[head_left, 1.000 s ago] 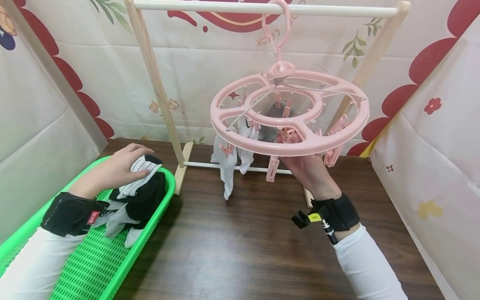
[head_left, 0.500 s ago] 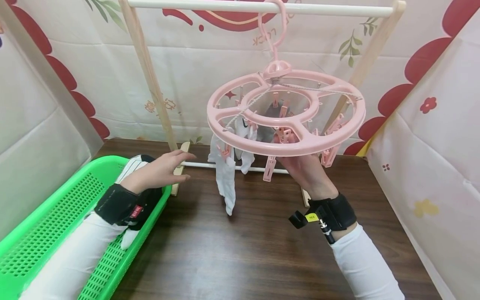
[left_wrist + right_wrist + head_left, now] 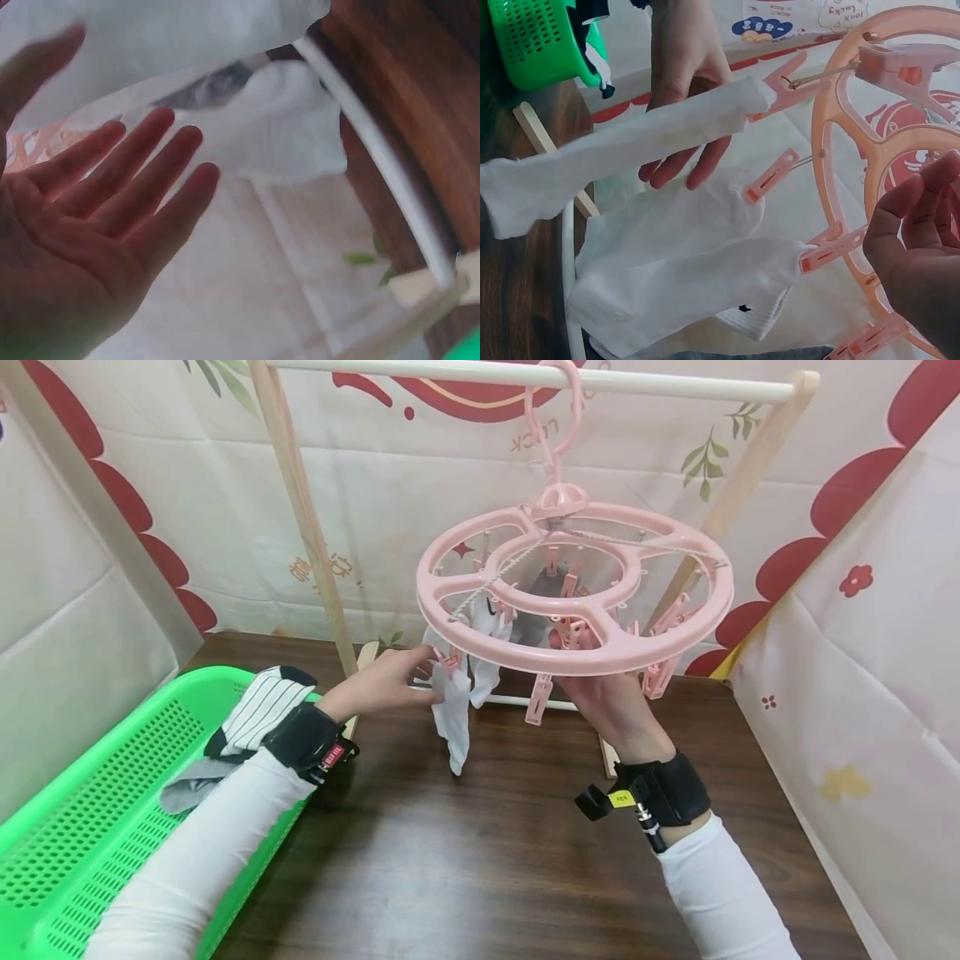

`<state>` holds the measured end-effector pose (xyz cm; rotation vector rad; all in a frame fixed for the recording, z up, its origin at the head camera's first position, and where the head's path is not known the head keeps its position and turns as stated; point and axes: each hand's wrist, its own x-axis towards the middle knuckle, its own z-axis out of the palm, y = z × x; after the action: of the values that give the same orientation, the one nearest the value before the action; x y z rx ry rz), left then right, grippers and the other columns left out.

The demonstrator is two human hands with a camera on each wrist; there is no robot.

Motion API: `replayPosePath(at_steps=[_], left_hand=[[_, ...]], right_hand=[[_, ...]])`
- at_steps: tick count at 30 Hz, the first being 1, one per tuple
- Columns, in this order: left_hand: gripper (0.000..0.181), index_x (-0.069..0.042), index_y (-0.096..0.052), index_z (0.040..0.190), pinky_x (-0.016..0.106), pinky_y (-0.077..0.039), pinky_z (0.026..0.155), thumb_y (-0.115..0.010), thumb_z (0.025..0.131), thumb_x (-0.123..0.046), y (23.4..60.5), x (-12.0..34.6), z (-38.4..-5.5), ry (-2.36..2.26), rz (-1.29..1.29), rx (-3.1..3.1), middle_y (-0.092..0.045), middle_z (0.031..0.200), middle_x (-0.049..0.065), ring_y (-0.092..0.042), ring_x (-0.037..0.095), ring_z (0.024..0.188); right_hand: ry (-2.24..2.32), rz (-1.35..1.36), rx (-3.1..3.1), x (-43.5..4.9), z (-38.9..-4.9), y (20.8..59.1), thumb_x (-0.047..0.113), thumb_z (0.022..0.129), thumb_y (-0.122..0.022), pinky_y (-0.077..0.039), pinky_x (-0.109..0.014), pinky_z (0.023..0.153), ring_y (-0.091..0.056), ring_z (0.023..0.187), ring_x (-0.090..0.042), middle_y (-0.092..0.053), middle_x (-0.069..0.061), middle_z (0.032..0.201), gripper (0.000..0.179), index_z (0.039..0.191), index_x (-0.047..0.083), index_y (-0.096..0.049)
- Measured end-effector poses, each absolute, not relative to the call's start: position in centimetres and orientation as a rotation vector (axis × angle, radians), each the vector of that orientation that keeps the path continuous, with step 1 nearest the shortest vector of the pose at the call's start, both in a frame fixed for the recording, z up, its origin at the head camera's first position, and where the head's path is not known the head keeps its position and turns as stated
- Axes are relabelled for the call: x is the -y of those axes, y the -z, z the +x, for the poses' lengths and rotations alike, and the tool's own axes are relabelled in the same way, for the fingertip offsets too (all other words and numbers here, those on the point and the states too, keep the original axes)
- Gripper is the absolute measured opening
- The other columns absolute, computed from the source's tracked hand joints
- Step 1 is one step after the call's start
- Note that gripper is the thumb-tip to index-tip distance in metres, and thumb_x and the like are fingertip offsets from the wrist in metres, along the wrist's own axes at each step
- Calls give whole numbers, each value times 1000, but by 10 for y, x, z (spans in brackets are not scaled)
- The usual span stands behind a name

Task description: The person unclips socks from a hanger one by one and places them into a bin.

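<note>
A pink round clip hanger [image 3: 517, 652] hangs by its hook. Several white socks dangle from its clothespins, the nearest white sock [image 3: 452, 718] under a pink clothespin [image 3: 784, 90] on the left rim. Beside that sock my left hand [image 3: 382, 683] is raised with its fingers spread, and the left wrist view shows its palm [image 3: 82, 240] holding nothing. Under the ring, my right hand [image 3: 611, 706] has curled fingers [image 3: 922, 214] at a clothespin [image 3: 573, 631]; the ring and clips partly hide its fingertips in the head view. A grey sock [image 3: 530, 631] hangs farther back.
A green basket [image 3: 97, 735] stands at the left, with a striped sock [image 3: 262, 710] and a grey sock [image 3: 193, 785] in it. The white rail [image 3: 450, 370] of a wooden stand carries the hanger. Printed cloth walls enclose the brown table [image 3: 450, 877].
My left hand has left the striped sock in the basket and moved right to the hanging white sock. My right hand has stayed under the hanger. The near sock has swung slightly.
</note>
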<state>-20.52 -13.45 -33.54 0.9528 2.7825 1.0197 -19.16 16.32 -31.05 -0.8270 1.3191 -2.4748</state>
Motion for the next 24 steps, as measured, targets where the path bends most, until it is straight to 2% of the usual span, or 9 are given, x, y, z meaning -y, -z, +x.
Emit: replayPosePath(at_steps=[2,5,8,10,14,18,21,24], left_hand=[[33,-1,-60,114,41,-49,88,-72,85,-13,337,131,-204,-1059,957,-2778,-66,110,15,-64,28,102],[19,-1,-65,102,36,-50,76,-70,87,-11,338,130,-199,-1066,976,-2782,-66,90,6,-62,21,85],[7,-4,-64,90,30,-42,63,-68,87,-8,339,131,-191,-1064,1004,-2768,-54,71,-1,-51,16,68],[6,-6,-61,84,28,-37,60,-66,86,-8,342,133,-186,-1064,1021,-2757,-45,65,-3,-45,14,63],[4,-7,-61,82,27,-36,58,-62,86,-6,344,137,-175,-1065,1022,-2738,-45,64,-5,-43,11,60],[3,-6,-63,85,27,-37,58,-60,86,-6,343,143,-171,-1044,992,-2755,-47,65,-5,-44,11,59],[5,-4,-64,88,28,-39,59,-60,86,-5,342,149,-170,-1047,969,-2760,-50,68,-3,-45,12,60],[10,-2,-66,94,29,-42,63,-60,86,-3,340,155,-168,-1070,963,-2750,-57,74,-1,-49,13,63]], right_hand=[[2475,-821,-1332,-162,-191,310,22,101,-50,-39,-34,97,-46,107,-19,-47,-4,119,22,121,14,-54],[2465,-837,-1378,-161,-193,311,21,101,-49,-38,-35,97,-46,104,-18,-51,-3,113,19,116,14,-58],[2452,-862,-1416,-160,-198,312,19,102,-46,-36,-37,97,-46,103,-19,-53,-5,109,18,113,14,-60],[2441,-872,-1435,-158,-201,314,16,103,-44,-37,-38,96,-48,105,-20,-54,-6,109,20,112,13,-61],[2397,-812,-1510,-155,-207,326,12,104,-41,-44,-33,85,-55,94,-19,-60,-6,104,25,110,10,-64],[2329,-580,-1621,-155,-206,347,9,102,-46,-47,-28,75,-57,77,-15,-63,-3,92,20,104,11,-66],[2196,-435,-1748,-156,-203,362,7,100,-50,-48,-27,75,-57,77,-15,-61,-3,91,15,107,6,-64],[2012,-415,-1875,-156,-200,369,9,99,-53,-49,-27,79,-58,82,-16,-61,-7,97,21,115,-4,-59]])
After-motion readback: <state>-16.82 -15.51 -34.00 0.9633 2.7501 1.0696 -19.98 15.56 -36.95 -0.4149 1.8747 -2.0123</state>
